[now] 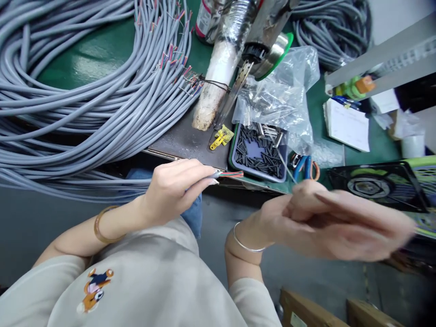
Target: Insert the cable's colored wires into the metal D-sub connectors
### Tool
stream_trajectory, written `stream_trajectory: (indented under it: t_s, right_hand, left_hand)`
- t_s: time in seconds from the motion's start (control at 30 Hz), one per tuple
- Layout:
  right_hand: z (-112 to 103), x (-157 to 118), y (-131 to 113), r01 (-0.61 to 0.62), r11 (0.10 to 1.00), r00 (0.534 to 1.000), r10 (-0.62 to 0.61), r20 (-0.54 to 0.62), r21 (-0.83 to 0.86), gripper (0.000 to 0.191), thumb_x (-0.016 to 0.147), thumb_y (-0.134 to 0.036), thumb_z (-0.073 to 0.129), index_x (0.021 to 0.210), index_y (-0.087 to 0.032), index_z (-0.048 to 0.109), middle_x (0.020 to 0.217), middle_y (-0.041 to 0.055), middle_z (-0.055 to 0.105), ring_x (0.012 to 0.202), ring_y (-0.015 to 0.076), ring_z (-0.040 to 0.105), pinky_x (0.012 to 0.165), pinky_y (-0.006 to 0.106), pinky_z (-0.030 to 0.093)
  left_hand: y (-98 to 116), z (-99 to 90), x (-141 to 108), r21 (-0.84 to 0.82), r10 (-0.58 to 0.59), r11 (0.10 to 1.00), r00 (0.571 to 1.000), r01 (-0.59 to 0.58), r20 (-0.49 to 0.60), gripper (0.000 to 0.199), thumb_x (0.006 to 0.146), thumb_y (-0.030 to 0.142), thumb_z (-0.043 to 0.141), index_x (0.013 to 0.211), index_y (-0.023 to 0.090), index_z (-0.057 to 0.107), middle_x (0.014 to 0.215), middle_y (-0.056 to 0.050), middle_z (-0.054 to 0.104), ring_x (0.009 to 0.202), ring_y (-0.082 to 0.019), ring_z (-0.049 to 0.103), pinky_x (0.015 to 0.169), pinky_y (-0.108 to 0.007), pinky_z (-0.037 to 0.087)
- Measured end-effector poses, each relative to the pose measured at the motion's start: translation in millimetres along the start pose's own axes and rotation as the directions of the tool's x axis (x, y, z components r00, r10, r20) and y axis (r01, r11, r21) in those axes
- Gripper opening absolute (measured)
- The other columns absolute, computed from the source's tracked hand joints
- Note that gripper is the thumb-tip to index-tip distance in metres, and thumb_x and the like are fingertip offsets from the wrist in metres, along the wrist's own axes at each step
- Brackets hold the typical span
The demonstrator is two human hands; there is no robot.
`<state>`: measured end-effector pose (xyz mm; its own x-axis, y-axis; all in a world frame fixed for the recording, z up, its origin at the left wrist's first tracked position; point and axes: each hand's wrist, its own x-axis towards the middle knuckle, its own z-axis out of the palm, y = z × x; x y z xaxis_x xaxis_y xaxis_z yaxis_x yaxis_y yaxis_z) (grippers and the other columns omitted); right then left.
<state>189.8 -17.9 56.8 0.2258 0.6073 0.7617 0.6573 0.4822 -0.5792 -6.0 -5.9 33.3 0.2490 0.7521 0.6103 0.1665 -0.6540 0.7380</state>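
My left hand (180,184) is closed around the end of a grey cable, and its red, green and dark wires (232,174) stick out past the fingertips to the right. Most of that cable is hidden by the hand. To the right, my right hand (327,218) is smeared by motion, thumb and forefinger pinched together. A thin pale strip (287,166) runs up from its fingertips; I cannot make out what it is. Beyond the hands, a shallow tray (232,165) holds many short black tubes (252,152) and some metal pins (270,131).
A large bundle of grey cables (102,95) covers the bench's left side. A foil-wrapped hot-air tool (218,68), a solder spool (277,56) and a plastic bag (282,86) lie behind the tray. Blue-handled pliers (304,165), a black fan (369,186) and a paper pad (347,125) are right.
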Motion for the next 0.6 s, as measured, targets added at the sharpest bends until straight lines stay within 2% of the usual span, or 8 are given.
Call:
stream_trajectory:
  t_s: [0.07,0.1,0.13,0.2,0.27,0.33,0.4,0.6]
  right_hand:
    - [5,-2,-8,0.064,0.995,0.974,-0.046,-0.220,0.072,0.040,0.102,-0.055,0.057,0.082,-0.025,0.073,0.052,-0.0074,0.033,0.040,0.0066,0.022,0.046,0.029,0.018]
    - [6,-5,-10,-0.008,0.997,0.980,0.022,-0.199,0.070,0.030,0.100,-0.046,0.064,0.083,-0.024,0.075,0.053,-0.0069,0.039,0.041,0.0069,0.028,0.047,0.029,0.022]
    - [6,-9,-11,-0.115,0.991,0.985,0.122,-0.118,0.061,0.025,0.099,-0.041,0.066,0.085,-0.024,0.077,0.055,-0.0062,0.046,0.043,0.0073,0.034,0.048,0.029,0.025]
    - [7,-18,-9,-0.292,0.956,0.954,0.290,0.077,0.013,0.025,0.100,-0.039,0.063,0.089,-0.023,0.079,0.059,-0.0048,0.054,0.046,0.0079,0.039,0.047,0.028,0.026]
    - [8,-28,-4,-0.380,0.924,0.899,0.378,0.223,-0.032,0.027,0.101,-0.038,0.061,0.087,-0.021,0.078,0.061,-0.0038,0.057,0.048,0.0082,0.041,0.047,0.027,0.027]
    - [13,-36,0,-0.428,0.903,0.852,0.420,0.312,-0.047,0.025,0.098,-0.036,0.062,0.084,-0.020,0.076,0.063,-0.0028,0.060,0.050,0.0083,0.043,0.047,0.026,0.030]
    - [19,-42,3,-0.470,0.882,0.820,0.447,0.358,-0.026,0.020,0.095,-0.032,0.066,0.083,-0.020,0.076,0.068,-0.0022,0.063,0.050,0.0072,0.040,0.048,0.026,0.030]
    - [33,-48,0,-0.540,0.839,0.799,0.483,0.358,0.073,0.007,0.088,-0.021,0.069,0.085,-0.018,0.074,0.078,-0.0028,0.065,0.046,0.0026,0.029,0.044,0.025,0.020]
  left_hand:
    - [-1,4.3,4,-0.219,-0.242,0.940,0.964,0.262,0.113,0.007,0.092,0.017,0.071,0.087,0.015,0.074,0.071,-0.003,0.076,0.057,-0.009,0.063,0.058,-0.020,0.050]
    - [-4,5.8,5,-0.341,-0.383,0.834,0.900,0.434,0.209,0.010,0.093,0.022,0.070,0.085,0.014,0.072,0.066,-0.002,0.073,0.050,-0.008,0.058,0.052,-0.019,0.046]
    - [-9,6.9,4,-0.440,-0.498,0.682,0.812,0.584,0.305,0.017,0.092,0.028,0.072,0.084,0.014,0.071,0.062,-0.001,0.070,0.043,-0.006,0.051,0.044,-0.018,0.040]
    - [-20,7.8,2,-0.557,-0.614,0.400,0.664,0.728,0.427,0.029,0.087,0.040,0.077,0.081,0.013,0.068,0.060,-0.001,0.069,0.037,-0.004,0.043,0.037,-0.018,0.031]
    - [-29,7.9,-1,-0.602,-0.676,0.264,0.590,0.753,0.441,0.033,0.080,0.042,0.083,0.082,0.013,0.067,0.061,-0.001,0.069,0.036,-0.003,0.042,0.036,-0.017,0.028]
    - [-32,8.0,-3,-0.620,-0.722,0.242,0.565,0.747,0.399,0.034,0.074,0.039,0.089,0.083,0.013,0.067,0.060,0.000,0.068,0.038,-0.003,0.043,0.037,-0.016,0.028]
    - [-30,8.7,-2,-0.616,-0.754,0.272,0.562,0.739,0.340,0.032,0.070,0.034,0.090,0.079,0.013,0.069,0.058,0.002,0.065,0.040,-0.003,0.044,0.038,-0.015,0.029]
    - [-23,14.8,-1,-0.548,-0.777,0.407,0.592,0.731,0.214,0.016,0.068,0.023,0.088,0.076,0.013,0.080,0.064,0.000,0.071,0.050,-0.005,0.052,0.048,-0.017,0.042]
